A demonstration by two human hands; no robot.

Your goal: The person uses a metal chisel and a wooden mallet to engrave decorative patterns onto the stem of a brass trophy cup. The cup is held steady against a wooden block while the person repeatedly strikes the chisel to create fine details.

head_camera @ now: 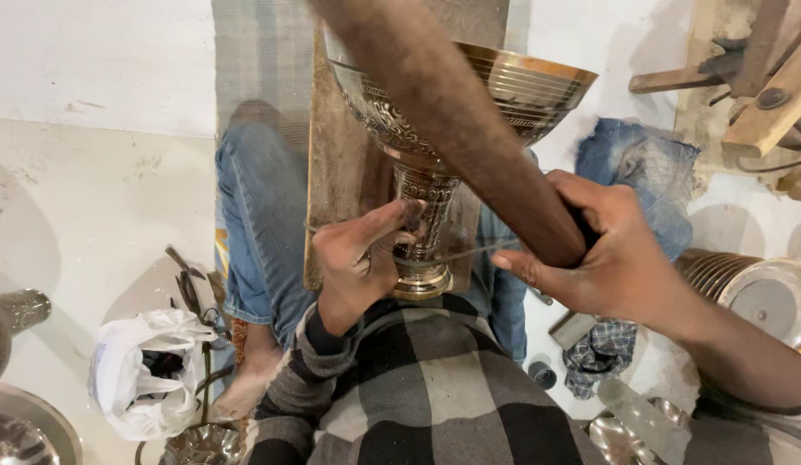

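Both hands work on an engraved brass goblet held against a wooden board.

The left hand (362,258) pinches a thin metal tool (452,255) against the stem of the brass goblet (435,129), fingers closed narrow around it. The right hand (603,250) is wrapped tight around the lower end of a thick dark wooden rod (452,112) that slants up across the bowl. The goblet lies tipped toward the camera, its foot near the person's checked sleeve: a wide bowl with grooved rings at the rim, chased floral bands below, and a patterned stem, all shiny gold. It rests on the wooden board (340,172) laid over a denim-clad leg. A white plastic bag (138,370) lies on the floor to the left.
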